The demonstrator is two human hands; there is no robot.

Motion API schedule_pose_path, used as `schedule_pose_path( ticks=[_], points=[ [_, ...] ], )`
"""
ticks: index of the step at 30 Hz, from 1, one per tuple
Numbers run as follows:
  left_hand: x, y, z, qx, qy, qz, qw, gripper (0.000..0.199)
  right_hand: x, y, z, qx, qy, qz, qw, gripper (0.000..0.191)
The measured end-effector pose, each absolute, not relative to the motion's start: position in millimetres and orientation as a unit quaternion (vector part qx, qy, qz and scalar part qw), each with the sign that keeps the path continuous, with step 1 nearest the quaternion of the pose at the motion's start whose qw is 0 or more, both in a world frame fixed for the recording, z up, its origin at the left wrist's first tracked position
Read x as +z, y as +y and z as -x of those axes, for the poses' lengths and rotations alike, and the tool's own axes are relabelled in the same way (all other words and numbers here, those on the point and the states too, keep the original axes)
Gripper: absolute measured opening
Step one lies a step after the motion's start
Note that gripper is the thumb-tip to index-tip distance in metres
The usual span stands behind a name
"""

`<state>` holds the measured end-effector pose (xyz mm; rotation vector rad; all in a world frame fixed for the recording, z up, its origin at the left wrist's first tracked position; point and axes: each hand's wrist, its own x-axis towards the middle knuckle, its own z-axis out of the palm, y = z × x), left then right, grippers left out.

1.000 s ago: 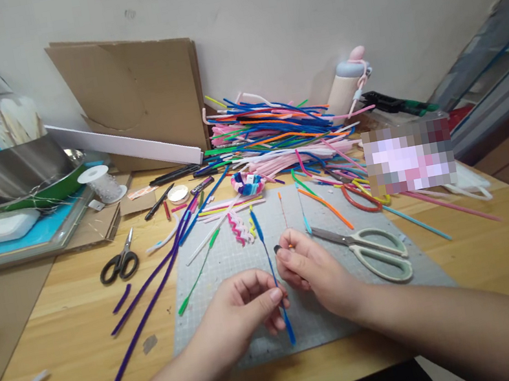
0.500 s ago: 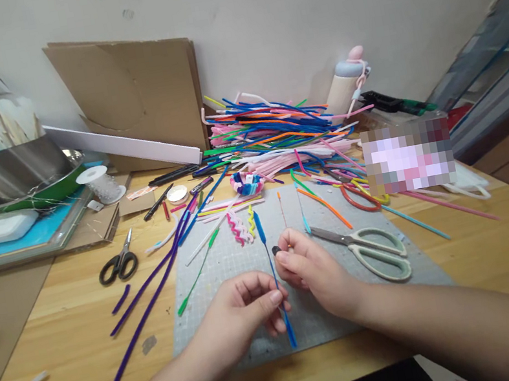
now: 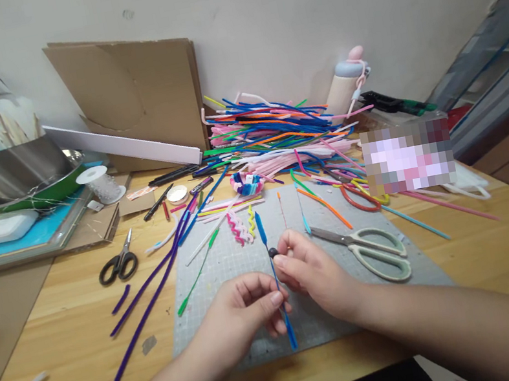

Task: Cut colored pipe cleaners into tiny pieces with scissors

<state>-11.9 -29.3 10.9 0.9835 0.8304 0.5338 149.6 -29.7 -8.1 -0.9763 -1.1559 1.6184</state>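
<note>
My left hand [image 3: 250, 306] pinches a blue pipe cleaner [image 3: 261, 228] between thumb and fingers. It stands nearly upright, with fluffy ends and a thin bare middle. Between the thumb and forefinger of my right hand [image 3: 308, 267] is a small dark roundish piece [image 3: 272, 252], right beside the thin stem; whether they touch I cannot tell. Both hands are above the grey cutting mat [image 3: 202, 338]. A green pipe cleaner [image 3: 195, 280] with a thinned middle lies left of them, and pink and yellow coiled pipe cleaners [image 3: 240, 227] lie beyond.
Large scissors [image 3: 375, 248] with pale green handles lie right of my right hand. Black-handled scissors [image 3: 119, 260] and long purple pipe cleaners [image 3: 132, 309] are on the left. A pile of coloured pipe cleaners [image 3: 277, 127], cardboard [image 3: 135, 100] and a bottle [image 3: 346, 82] stand at the back.
My right hand has shifted slightly left, bringing the small dark piece up to the blue pipe cleaner's stem. My left hand has stayed in place.
</note>
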Motion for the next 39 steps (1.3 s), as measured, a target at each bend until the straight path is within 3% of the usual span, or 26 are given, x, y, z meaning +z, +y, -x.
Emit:
schedule_pose_path(
  ticks=[18,39],
  points=[
    [9.5,-28.7,12.8,0.260,0.384,-0.460,0.757,0.031,-8.0,-28.7,-152.0,0.633,-0.484,0.406,0.448,0.032],
    [8.3,-30.1,12.1,0.252,0.383,-0.457,0.762,0.029,-5.4,-30.9,-150.7,0.647,-0.476,0.398,0.443,0.023]
  ],
)
